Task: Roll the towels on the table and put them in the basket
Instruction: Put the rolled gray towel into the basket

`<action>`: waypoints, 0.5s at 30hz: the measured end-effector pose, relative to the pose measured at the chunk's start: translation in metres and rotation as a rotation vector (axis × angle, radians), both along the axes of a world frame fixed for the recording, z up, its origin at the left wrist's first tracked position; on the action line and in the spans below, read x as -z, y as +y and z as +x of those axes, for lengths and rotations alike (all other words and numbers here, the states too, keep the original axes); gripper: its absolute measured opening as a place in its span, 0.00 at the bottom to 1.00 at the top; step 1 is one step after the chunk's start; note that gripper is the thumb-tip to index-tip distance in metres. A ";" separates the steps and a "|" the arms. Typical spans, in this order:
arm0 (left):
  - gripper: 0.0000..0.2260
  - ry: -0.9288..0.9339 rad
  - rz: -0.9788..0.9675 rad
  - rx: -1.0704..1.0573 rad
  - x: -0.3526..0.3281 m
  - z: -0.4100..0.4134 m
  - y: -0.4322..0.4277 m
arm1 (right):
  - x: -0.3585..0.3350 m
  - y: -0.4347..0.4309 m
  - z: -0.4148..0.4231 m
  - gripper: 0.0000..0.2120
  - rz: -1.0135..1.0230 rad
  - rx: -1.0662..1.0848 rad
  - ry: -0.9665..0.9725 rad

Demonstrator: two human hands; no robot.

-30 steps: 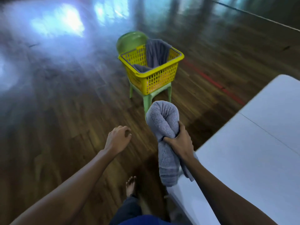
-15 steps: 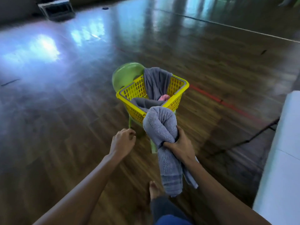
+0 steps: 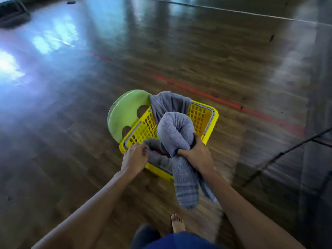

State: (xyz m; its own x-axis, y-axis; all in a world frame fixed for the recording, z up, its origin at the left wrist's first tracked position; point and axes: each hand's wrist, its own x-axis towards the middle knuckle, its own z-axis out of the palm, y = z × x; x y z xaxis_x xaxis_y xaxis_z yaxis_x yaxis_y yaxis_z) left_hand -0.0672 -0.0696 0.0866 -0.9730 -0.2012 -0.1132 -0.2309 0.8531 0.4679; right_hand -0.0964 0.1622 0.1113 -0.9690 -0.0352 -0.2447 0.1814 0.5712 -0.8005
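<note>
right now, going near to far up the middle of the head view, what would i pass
bare foot → yellow basket → green chair back → red floor line → white floor line. Left out: left hand, right hand and rolled towel, which overlap the basket.

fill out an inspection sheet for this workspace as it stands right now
surface: table out of view; glossy wooden floor with a red line
job's things: rolled towel held at the yellow basket, not yet in; grey towels already in it, one draped over the far rim
clutter: nothing seen
grippers: right hand grips the rolled towel; left hand at the basket's near rim, grip unclear
cables: thin dark bars on the right, cable or stand leg unclear
surroundings: basket sits on a green chair; a bare foot below
</note>
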 end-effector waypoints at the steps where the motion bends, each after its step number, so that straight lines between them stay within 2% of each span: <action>1: 0.07 -0.008 0.001 0.021 0.002 -0.016 -0.010 | 0.003 -0.011 -0.015 0.45 0.017 0.017 -0.015; 6: 0.13 -0.041 -0.038 0.086 0.028 -0.100 -0.065 | 0.030 -0.070 -0.084 0.48 0.200 0.018 0.014; 11: 0.23 -0.096 -0.082 0.235 0.077 -0.151 -0.106 | 0.080 -0.119 -0.131 0.50 0.536 -0.121 0.007; 15: 0.24 -0.083 -0.058 0.288 0.109 -0.172 -0.126 | 0.132 -0.141 -0.143 0.53 0.694 -0.241 0.013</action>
State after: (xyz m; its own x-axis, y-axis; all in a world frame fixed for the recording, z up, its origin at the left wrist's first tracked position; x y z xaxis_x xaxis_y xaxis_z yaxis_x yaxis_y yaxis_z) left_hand -0.2390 -0.1954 -0.0228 -0.9788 0.0733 -0.1913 -0.0110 0.9137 0.4063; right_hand -0.2395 0.0212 -0.0204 -0.9568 -0.0890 -0.2767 -0.0204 0.9703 -0.2412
